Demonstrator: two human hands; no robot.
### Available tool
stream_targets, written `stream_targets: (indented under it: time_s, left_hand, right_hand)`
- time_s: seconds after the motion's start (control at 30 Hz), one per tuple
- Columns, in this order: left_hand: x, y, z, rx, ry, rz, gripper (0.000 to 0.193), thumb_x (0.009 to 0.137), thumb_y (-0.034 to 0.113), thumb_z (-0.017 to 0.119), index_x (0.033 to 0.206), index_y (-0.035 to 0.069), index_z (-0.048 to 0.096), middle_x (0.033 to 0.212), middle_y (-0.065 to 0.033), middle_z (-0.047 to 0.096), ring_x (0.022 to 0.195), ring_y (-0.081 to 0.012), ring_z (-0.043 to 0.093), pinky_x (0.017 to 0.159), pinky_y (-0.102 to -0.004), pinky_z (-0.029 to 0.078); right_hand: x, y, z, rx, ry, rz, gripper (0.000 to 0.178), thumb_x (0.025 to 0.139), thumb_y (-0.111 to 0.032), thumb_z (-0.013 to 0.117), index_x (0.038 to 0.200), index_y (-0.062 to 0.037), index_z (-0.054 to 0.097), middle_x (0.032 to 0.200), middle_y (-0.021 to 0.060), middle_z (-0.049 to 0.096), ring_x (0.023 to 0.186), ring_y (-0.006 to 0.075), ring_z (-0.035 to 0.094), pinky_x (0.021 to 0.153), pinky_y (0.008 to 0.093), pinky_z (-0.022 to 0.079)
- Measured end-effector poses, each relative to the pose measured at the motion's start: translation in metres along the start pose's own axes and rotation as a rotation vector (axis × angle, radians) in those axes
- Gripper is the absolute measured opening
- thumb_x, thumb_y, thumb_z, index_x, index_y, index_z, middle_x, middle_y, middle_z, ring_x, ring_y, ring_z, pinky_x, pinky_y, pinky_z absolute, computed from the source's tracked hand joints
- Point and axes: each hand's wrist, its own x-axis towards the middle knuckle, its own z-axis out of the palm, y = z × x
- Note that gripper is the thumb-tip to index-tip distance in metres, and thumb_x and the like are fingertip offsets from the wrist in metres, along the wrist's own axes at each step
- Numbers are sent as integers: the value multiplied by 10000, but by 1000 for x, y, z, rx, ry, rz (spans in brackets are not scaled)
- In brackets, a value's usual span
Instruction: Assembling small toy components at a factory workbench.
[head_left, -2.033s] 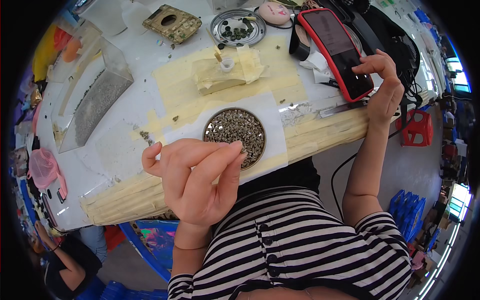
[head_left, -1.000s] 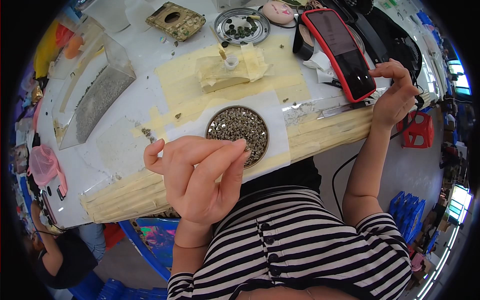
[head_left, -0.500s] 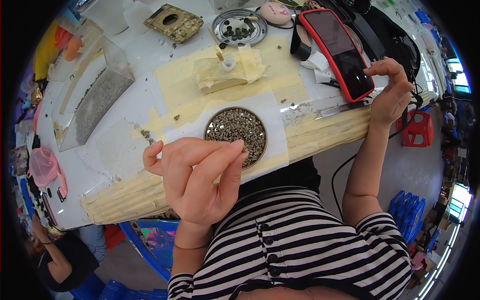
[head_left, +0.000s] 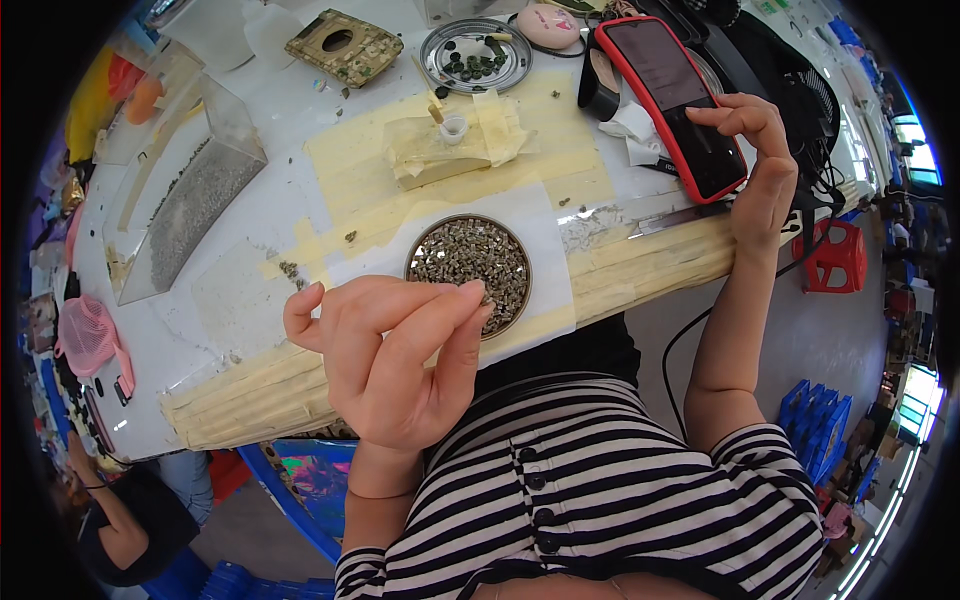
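My left hand [head_left: 400,355] is raised over the near rim of a round dish [head_left: 529,270] full of small metallic pieces [head_left: 465,252]. Its thumb and forefinger are pinched together; whatever sits between the tips is too small to make out. At the right, my right hand [head_left: 762,170] reaches over a smartphone in a red case [head_left: 672,108], fingers apart and lightly curved. One fingertip is at the dark screen, and nothing is held in that hand.
Beyond the dish stands a taped block [head_left: 450,165] with a small white cup [head_left: 453,128]. Farther back are a clear plate of dark bits [head_left: 475,62] and a camouflage model part [head_left: 345,47]. A clear bin of grey granules [head_left: 205,190] is at left. A person [head_left: 130,520] sits at lower left.
My right hand has moved left and up, bringing a fingertip farther over the phone screen. My left hand keeps its pinch in nearly the same place.
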Motion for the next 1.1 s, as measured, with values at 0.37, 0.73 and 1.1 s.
stream_targets:
  time_s: [0.37, 0.73, 1.1]
  left_hand:
    - [0, 0, 0, 2, 0, 8, 217, 743, 97, 800, 940, 168, 744, 856, 58, 646, 801, -129, 588, 1080, -351, 227]
    - [4, 1, -2, 38, -19, 76, 160, 771, 52, 764, 919, 74, 708, 835, -24, 644, 750, -179, 579, 899, -354, 327]
    - [3, 1, -1, 27, -9, 54, 172, 765, 72, 777, 924, 101, 719, 834, 3, 648, 758, -161, 585, 974, -354, 292]
  right_hand:
    - [-2, 7, 0, -13, 76, 52, 806, 1005, -652, 153, 889, 14, 593, 921, 124, 728, 1001, 248, 587, 951, 356, 411]
    - [-1, 4, 0, -7, 29, 22, 794, 1016, -630, 158, 892, 18, 600, 929, 117, 719, 980, 248, 579, 936, 349, 418]
    - [1, 2, 2, 6, -5, -31, 762, 1035, -584, 178, 884, 24, 612, 926, 114, 708, 980, 257, 579, 922, 365, 439]
